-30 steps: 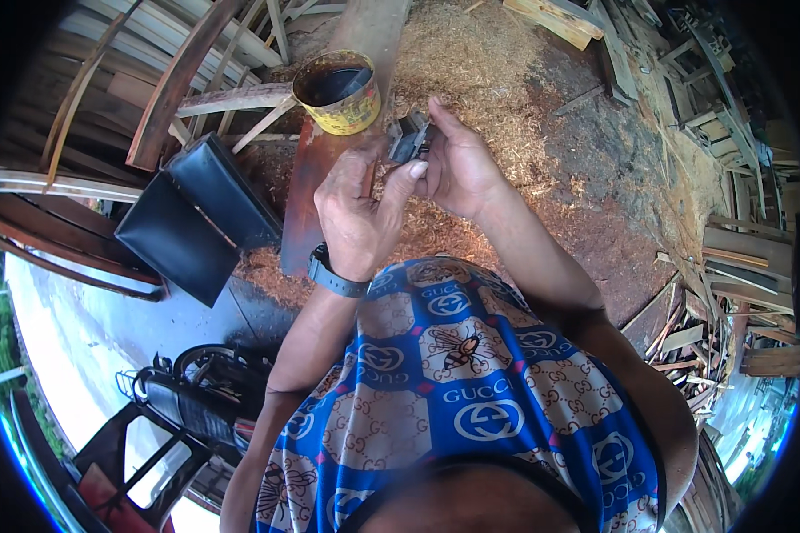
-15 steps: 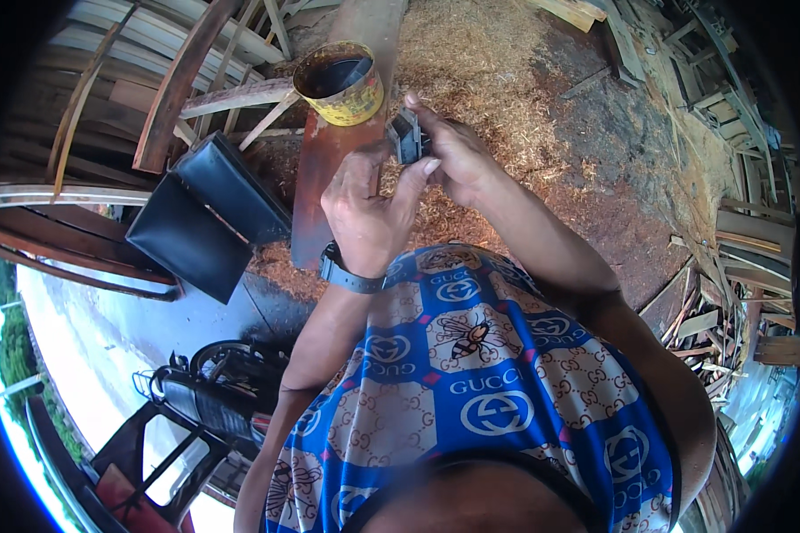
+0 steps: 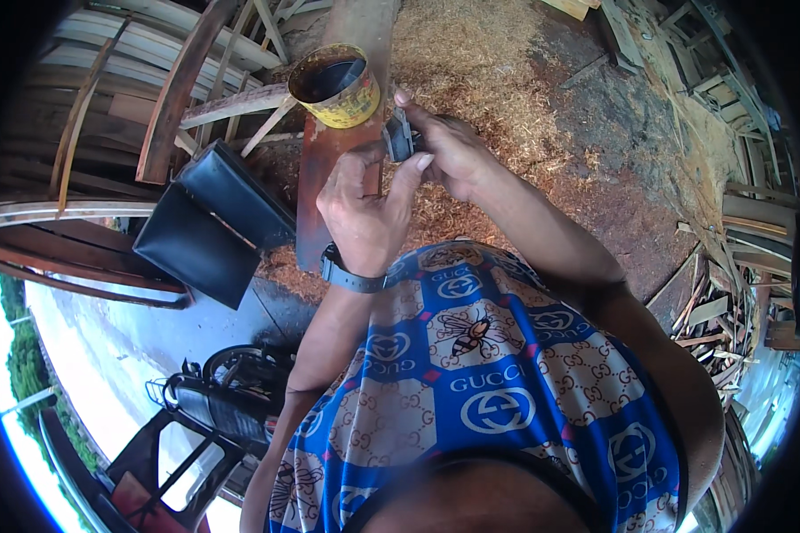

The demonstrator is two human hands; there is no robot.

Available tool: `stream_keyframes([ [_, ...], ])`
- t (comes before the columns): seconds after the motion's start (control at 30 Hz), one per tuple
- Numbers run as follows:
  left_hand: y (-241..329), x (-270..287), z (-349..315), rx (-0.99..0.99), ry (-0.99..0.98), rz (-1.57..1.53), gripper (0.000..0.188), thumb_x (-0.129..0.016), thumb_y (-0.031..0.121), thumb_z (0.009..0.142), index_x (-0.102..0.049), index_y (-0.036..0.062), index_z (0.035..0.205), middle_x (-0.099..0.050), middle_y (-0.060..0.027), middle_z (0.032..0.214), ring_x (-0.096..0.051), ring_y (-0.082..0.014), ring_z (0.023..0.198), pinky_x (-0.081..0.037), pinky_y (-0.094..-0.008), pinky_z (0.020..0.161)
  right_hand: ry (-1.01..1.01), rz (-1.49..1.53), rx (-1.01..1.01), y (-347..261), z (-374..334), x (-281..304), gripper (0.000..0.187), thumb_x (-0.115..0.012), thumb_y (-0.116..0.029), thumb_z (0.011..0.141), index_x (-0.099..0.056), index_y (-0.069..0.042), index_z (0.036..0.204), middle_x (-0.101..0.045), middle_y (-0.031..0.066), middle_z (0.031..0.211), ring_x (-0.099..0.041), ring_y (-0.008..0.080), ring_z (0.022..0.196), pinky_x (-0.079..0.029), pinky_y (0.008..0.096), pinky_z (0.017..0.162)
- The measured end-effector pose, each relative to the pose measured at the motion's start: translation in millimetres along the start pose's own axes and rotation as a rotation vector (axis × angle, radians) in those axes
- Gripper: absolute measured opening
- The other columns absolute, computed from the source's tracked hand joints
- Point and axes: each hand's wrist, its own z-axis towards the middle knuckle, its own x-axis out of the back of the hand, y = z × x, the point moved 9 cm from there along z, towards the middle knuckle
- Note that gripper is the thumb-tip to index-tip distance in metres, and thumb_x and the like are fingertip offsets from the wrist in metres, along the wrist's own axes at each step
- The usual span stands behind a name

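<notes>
I have the small dark block (image 3: pixel 399 136) up between my hands, my left hand (image 3: pixel 360 209) and right hand (image 3: pixel 453 155) both pinching it, thumbs at its ends; the handling looks midway, nothing set down, and whether any part is finished I can't tell. Beyond it, a yellow bucket (image 3: pixel 347 108) stands on the reddish bench (image 3: pixel 309 213), with shavings (image 3: pixel 471 53) over the floor and timber (image 3: pixel 173 107) stacked left

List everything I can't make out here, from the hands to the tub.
All in the head view:
Small dark object: too small to identify; right side covered by the right hand.
Yellow tub: inner bottom lost in its dark interior.
Plank: far end cut off by the upper edge.
</notes>
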Motion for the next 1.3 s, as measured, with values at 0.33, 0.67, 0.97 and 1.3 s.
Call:
stream_keyframes([
  [0.33, 4.7, -13.7, 3.1, -0.083, -0.221, -0.008, 0.039, -0.090, 0.022, 0.080, -0.072, -0.0036, 0.103, -0.075, -0.0188, 0.098, -0.073, -0.0301, 0.082, -0.057, -0.0387, 0.075, -0.250, 0.365, -0.036, 20.1, 19.9, -8.0, 0.049, -0.062, -0.050, 0.103, -0.065, -0.005, 0.119, -0.069, 0.0074, 0.096, -0.072, 0.0211, 0.085, -0.060, 0.0371, 0.072],
  [0.67, -163.0, -50.8, 106.0, -0.013, -0.468, 0.214, 0.025, -0.062, 0.005, 0.086, -0.074, 0.0004, 0.108, -0.074, -0.0249, 0.103, -0.073, -0.0406, 0.096, -0.058, -0.0477, 0.088, -0.076, 0.242, -0.074, 80.2, 4.5, 83.7, 0.047, -0.048, -0.051, 0.109, -0.049, -0.029, 0.150, -0.072, 0.0095, 0.103, -0.072, 0.0234, 0.075, -0.061, 0.0418, 0.063],
  [0.97, -349.8, -193.7, 170.8, 0.105, -1.042, 0.586, 0.036, -0.051, 0.020, 0.100, -0.068, 0.0094, 0.129, -0.066, -0.0175, 0.135, -0.061, -0.0283, 0.127, -0.045, -0.0368, 0.111, 0.083, 0.409, 0.021, 87.0, -35.9, 131.0, 0.051, -0.047, -0.052, 0.108, -0.048, -0.021, 0.149, -0.070, 0.0119, 0.106, -0.072, 0.0245, 0.077, -0.061, 0.0389, 0.066],
  [1.3, -387.5, -235.5, 158.0, 0.321, -1.098, 0.589, 0.036, -0.060, 0.029, 0.097, -0.068, 0.0150, 0.130, -0.068, -0.0104, 0.132, -0.062, -0.0246, 0.122, -0.045, -0.0381, 0.107, 0.279, 0.545, 0.062, 104.8, -69.4, 180.8, 0.049, -0.054, -0.048, 0.107, -0.052, -0.017, 0.145, -0.070, 0.0104, 0.100, -0.070, 0.0228, 0.071, -0.057, 0.0349, 0.059],
])
